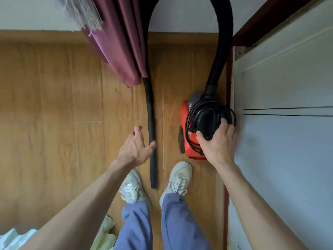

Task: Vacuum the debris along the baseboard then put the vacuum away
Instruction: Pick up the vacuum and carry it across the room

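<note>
Vacuum body: orange-red with black top and black cord. Hose and wand: black. Curtain, upper centre: plum. Fringed cloth, upper left: grey. Floor and baseboard: tan wood grain. Trousers: slate blue. Shoes: off-white.

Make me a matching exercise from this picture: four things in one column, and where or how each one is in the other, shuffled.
1 red vacuum
2 black tube
3 purple curtain
4 left hand

A hangs by the wall
B gripped by the right hand
C open, fingers spread
D end lies between the shoes

Pairs: 1-B, 2-D, 3-A, 4-C.
</note>
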Tool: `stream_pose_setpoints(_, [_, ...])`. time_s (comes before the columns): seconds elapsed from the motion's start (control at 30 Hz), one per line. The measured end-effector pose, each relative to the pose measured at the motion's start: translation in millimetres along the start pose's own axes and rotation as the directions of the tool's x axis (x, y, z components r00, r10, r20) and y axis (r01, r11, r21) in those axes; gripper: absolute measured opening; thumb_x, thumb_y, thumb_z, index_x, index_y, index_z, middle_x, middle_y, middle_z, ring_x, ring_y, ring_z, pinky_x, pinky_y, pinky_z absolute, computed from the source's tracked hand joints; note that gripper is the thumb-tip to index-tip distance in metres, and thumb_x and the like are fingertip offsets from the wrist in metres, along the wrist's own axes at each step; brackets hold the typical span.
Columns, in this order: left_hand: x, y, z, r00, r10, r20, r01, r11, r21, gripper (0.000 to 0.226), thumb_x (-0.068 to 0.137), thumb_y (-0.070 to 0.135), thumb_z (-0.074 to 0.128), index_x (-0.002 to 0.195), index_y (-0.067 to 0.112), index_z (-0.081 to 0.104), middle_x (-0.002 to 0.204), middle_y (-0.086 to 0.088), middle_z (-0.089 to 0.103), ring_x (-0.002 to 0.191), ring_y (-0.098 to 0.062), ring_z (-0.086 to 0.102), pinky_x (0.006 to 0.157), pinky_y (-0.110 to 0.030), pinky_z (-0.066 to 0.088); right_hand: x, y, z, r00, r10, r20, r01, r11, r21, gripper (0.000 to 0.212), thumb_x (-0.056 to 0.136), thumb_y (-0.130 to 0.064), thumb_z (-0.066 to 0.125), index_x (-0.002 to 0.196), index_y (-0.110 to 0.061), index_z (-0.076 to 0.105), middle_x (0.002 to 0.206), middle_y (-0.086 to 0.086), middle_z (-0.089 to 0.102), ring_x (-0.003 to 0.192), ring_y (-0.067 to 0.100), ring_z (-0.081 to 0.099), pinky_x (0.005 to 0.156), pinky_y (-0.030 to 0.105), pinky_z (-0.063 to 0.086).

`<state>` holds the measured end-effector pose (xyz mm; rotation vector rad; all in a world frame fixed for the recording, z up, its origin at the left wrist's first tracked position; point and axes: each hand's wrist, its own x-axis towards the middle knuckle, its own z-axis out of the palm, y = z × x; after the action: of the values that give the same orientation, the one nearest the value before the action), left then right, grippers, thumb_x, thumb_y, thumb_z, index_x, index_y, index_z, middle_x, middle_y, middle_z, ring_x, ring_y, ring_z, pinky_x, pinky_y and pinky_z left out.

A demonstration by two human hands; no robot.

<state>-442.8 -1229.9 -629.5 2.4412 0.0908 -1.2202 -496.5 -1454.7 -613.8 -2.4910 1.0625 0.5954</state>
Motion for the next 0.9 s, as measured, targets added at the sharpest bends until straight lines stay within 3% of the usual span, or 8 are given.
stream_pose_setpoints(0.17, [45.7,-33.8,50.7,0.978,-0.193,0.076,0.202,0.970,-0.136,0.068,0.093,0.042,0.052,0.143,0.005,0.026,0.136,-0.026,0.048,0.117,-0.039,0.052,0.095,-0.043,0.045,28.3,-11.9,47.5,0.985,0.133,-0.109,-0.134,0.991,-0.008,0.119,0.069,-0.066,0.070,0.152,-0.004,0.011,0.148,0.020,0.027,0.134,0.038,0.029,0.106,0.052,0.032])
stream_pose_setpoints(0.33, [86.1,-55.7,87.5,0.969,-0.231,0.088,0.242,0.957,-0.159,0.062,0.094,0.039,0.056,0.138,0.003,0.030,0.131,-0.026,0.051,0.112,-0.037,0.055,0.085,-0.039,0.045,57.5,-28.2,82.0,0.939,0.258,-0.226,-0.253,0.966,0.052,0.142,0.059,-0.075,0.072,0.151,0.003,-0.002,0.153,0.024,0.019,0.140,0.039,0.021,0.112,0.053,0.023])
stream_pose_setpoints(0.43, [112.2,-63.4,107.1,0.960,-0.268,0.082,0.278,0.949,-0.149,0.062,0.093,0.041,0.056,0.136,0.003,0.032,0.131,-0.025,0.050,0.114,-0.040,0.054,0.092,-0.044,0.049,66.6,-33.7,98.3,0.894,0.319,-0.315,-0.314,0.947,0.066,0.149,0.052,-0.079,0.072,0.151,0.003,-0.003,0.154,0.025,0.016,0.142,0.040,0.018,0.113,0.056,0.018])
stream_pose_setpoints(0.63, [151.2,-65.8,142.4,0.948,-0.307,0.082,0.316,0.939,-0.136,0.060,0.091,0.047,0.058,0.130,0.007,0.035,0.129,-0.024,0.049,0.112,-0.041,0.054,0.093,-0.050,0.050,77.2,-29.7,120.5,0.840,0.272,-0.471,-0.309,0.951,-0.002,0.142,0.044,-0.077,0.076,0.151,-0.009,0.011,0.152,0.026,0.020,0.140,0.041,0.022,0.110,0.058,0.017])
stream_pose_setpoints(0.73, [164.2,-66.4,156.2,0.941,-0.329,0.079,0.337,0.931,-0.137,0.069,0.088,0.050,0.062,0.134,0.007,0.033,0.135,-0.024,0.044,0.120,-0.041,0.050,0.096,-0.051,0.049,81.0,-27.6,127.3,0.815,0.256,-0.519,-0.324,0.945,-0.042,0.140,0.043,-0.075,0.078,0.150,-0.011,0.015,0.151,0.027,0.023,0.139,0.042,0.025,0.109,0.058,0.019])
stream_pose_setpoints(0.9, [180.2,-60.0,172.0,0.942,-0.334,-0.012,0.325,0.924,-0.200,0.067,0.083,0.048,0.069,0.124,0.009,0.033,0.128,-0.022,0.047,0.114,-0.040,0.053,0.092,-0.051,0.051,85.1,-25.6,135.0,0.774,0.228,-0.591,-0.351,0.931,-0.101,0.134,0.048,-0.069,0.079,0.151,-0.011,0.016,0.150,0.028,0.026,0.137,0.043,0.027,0.107,0.058,0.022])
